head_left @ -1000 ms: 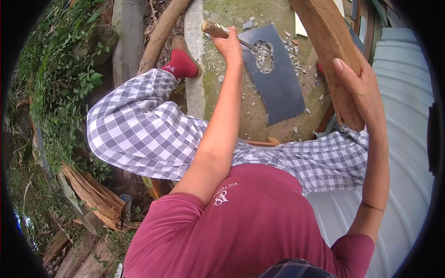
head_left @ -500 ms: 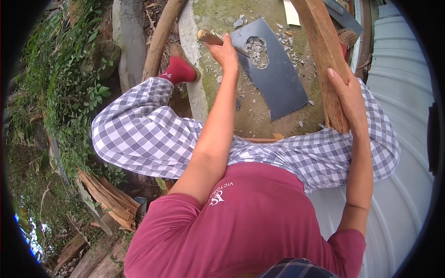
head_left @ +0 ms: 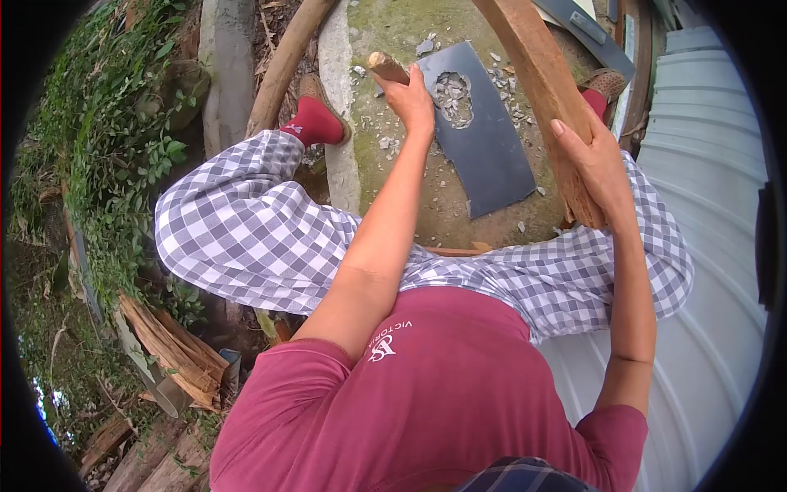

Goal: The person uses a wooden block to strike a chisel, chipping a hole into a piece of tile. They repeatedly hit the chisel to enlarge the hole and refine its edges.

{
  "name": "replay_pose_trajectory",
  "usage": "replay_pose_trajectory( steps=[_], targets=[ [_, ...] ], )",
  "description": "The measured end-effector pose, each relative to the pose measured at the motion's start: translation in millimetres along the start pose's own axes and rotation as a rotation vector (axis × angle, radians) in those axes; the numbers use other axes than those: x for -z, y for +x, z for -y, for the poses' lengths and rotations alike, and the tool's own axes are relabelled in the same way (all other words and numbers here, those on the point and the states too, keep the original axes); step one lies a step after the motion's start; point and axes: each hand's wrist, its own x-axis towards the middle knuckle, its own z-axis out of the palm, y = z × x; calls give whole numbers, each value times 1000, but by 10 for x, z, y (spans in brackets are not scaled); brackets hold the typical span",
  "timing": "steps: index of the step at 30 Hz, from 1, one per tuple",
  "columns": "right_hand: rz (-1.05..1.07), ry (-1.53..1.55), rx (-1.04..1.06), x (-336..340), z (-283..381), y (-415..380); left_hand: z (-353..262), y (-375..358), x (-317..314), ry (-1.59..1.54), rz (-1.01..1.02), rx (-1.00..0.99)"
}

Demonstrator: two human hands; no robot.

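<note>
My left hand point(head_left: 410, 102) is closed around a wooden handle point(head_left: 388, 67), whose rounded end sticks out past the fingers; the rest of the tool is hidden by the hand. Right beside it lies a dark grey flat slab point(head_left: 492, 156) with a ragged hole point(head_left: 453, 100) near its upper end, where broken grey chips show. My right hand point(head_left: 594, 164) grips the lower part of a thick wooden beam point(head_left: 545, 78), its thumb lying along the top face. The beam slants up and left beside the slab.
Grey chips lie scattered on the mossy concrete point(head_left: 381, 172). A curved wooden pole point(head_left: 283, 70) stands near my left foot point(head_left: 316, 123). Corrugated metal sheeting point(head_left: 705, 164) is at right, plants point(head_left: 123, 123) and split wood point(head_left: 176, 348) at left. Another dark piece point(head_left: 586, 33) lies at upper right.
My left hand has shifted slightly right and down, and the tool's shaft no longer shows over the slab's hole. The beam and my right hand appear farther left.
</note>
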Motion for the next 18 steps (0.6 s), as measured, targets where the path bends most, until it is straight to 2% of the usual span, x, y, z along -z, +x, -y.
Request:
replay_pose_trajectory(
  steps=[2,4,5,7,8,10,11,12,15,16,18],
  targets=[
    [56,32,74,31,474,-4,14,-41,-8,32,18,-38],
    [27,43,277,23,827,57,28,-76,-14,30,25,-15],
    [27,41,279,73,1100,43,28,-87,-29,24,28,9],
    [286,184,284,156,1558,-9,41,-116,-49,18,14,-8],
    [295,181,288,59,1524,26,44,-124,-54,15,3,-26],
    [204,-278,348,-302,1277,192,3,-117,-73,-58,24,-19],
    [326,-398,270,-418,1022,334,-23,-159,-30,-120,62,-4],
    [440,-514,181,-481,776,418,-124,-208,5,-120,70,-73],
    [371,-542,237,-538,609,403,-94,-248,-25,-111,43,-146],
    [375,-390,221,-462,753,299,-55,-217,4,-200,89,59],
    [298,-268,208,-288,939,207,-52,-83,8,-183,71,87]
  ],
)
